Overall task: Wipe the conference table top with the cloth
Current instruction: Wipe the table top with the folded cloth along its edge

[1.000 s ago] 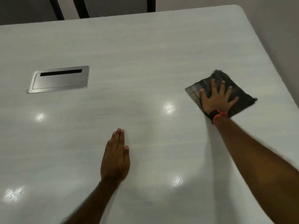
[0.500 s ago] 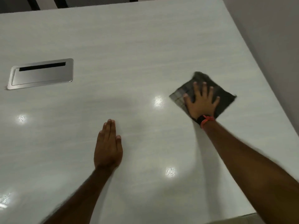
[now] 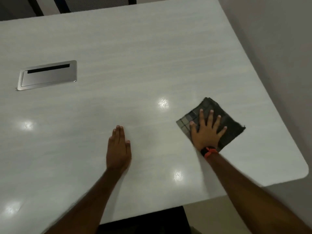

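Note:
The pale, glossy conference table top [image 3: 135,56] fills most of the view. A dark checked cloth [image 3: 232,126], folded square, lies flat near the table's right front corner. My right hand [image 3: 206,132] presses down on it with spread fingers, an orange and black band at the wrist. My left hand [image 3: 119,149] rests flat on the bare table left of the cloth, fingers together, holding nothing.
A brushed-metal cable hatch [image 3: 48,75] is set flush in the table at the left. A dark chair [image 3: 94,2] stands beyond the far edge. The rounded right front corner [image 3: 302,173] and the near edge are close. A dark object [image 3: 148,222] sits below the near edge.
My right hand has slid the cloth nearer to me and toward the right front corner. The view has tilted down, so the table's near edge now shows. My left hand stays flat.

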